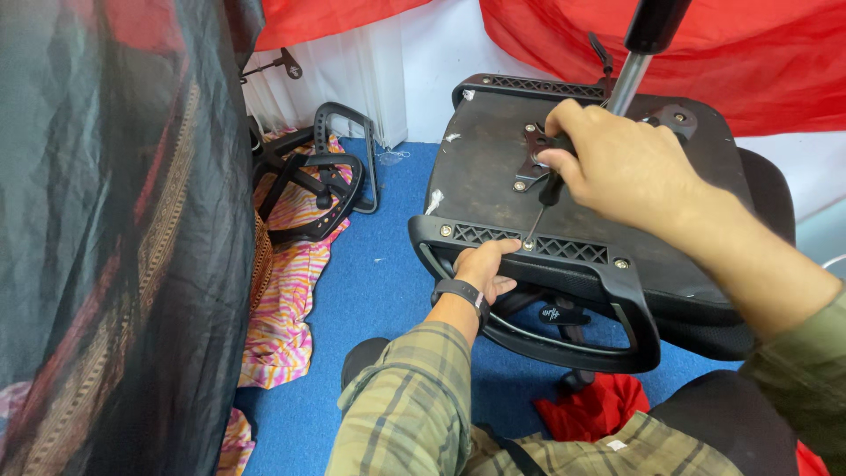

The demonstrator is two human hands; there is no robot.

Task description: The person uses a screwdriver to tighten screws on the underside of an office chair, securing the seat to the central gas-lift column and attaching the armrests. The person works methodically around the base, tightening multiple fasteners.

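Head view: an upturned office chair seat lies on blue carpet; the right hand is clenched around a screwdriver, tip at a screw on the seat's near edge; the left hand grips that edge beside the armrest; a dark patterned cloth crowds the left; a spare armrest frame lies well apart; open carpet between.

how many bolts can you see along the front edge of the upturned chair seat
3: one bolt at the left corner, one in the middle under the screwdriver tip, one to the right. Others may be hidden.
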